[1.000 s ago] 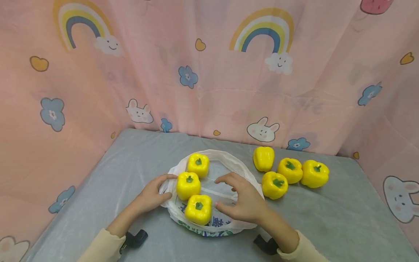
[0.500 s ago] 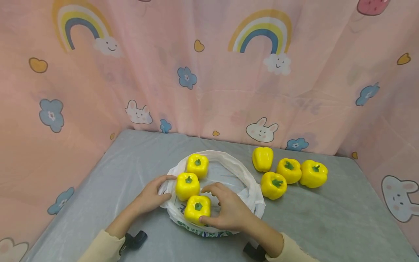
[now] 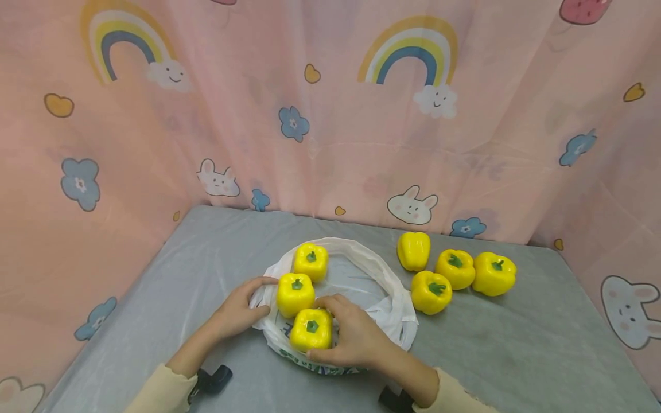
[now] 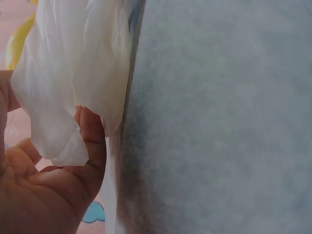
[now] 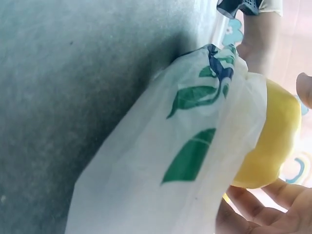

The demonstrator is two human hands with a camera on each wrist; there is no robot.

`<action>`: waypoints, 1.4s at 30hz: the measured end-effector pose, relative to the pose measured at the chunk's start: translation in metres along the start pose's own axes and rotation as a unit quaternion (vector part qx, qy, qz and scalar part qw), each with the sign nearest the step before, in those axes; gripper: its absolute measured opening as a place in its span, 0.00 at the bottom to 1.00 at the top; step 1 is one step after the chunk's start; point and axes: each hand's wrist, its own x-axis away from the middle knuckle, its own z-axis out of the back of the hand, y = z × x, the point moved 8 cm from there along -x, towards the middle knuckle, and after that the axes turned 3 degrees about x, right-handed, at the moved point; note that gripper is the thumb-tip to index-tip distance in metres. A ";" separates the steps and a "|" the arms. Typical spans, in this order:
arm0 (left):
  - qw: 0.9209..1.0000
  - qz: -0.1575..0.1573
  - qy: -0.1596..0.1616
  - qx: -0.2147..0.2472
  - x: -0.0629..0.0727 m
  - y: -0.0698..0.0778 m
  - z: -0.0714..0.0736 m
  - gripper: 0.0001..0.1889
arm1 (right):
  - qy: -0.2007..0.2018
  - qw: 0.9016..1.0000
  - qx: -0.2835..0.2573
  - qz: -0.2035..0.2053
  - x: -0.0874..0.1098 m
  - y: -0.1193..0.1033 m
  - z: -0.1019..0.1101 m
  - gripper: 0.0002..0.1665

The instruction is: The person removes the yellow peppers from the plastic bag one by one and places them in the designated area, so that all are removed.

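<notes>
A white plastic bag (image 3: 356, 246) with green and blue print lies spread in a ring, its rim rolled. Three yellow bell peppers stand inside along its left side, stems up. At the nearest yellow bell pepper (image 3: 311, 330), my right hand (image 3: 357, 335) curls round the right side, thumb in front and fingers behind. The right wrist view shows fingers against this pepper above the bag's printed wall. My left hand (image 3: 237, 310) is at the bag's left rim; in the left wrist view its fingers curl round a loose fold of plastic. Fingertips behind the pepper are partly hidden.
Several more yellow bell peppers (image 3: 431, 292) sit together on the grey table cover (image 3: 516, 344), right of the bag. A pink printed curtain (image 3: 335, 160) rises behind the table and along both sides.
My right hand has moved left and toward me, from over the bag's right part to the nearest pepper, and closed in round it. The left hand stays at the rim.
</notes>
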 end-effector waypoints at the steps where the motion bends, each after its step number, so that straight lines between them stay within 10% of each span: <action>1: 1.000 0.000 0.000 0.000 0.000 0.000 0.000 0.25 | -0.001 1.000 0.000 -0.001 0.000 0.000 -0.001 0.44; 42: 1.000 0.007 -0.002 -0.004 0.001 0.004 0.001 0.25 | 0.083 0.996 -0.014 -0.013 0.019 0.008 0.056 0.37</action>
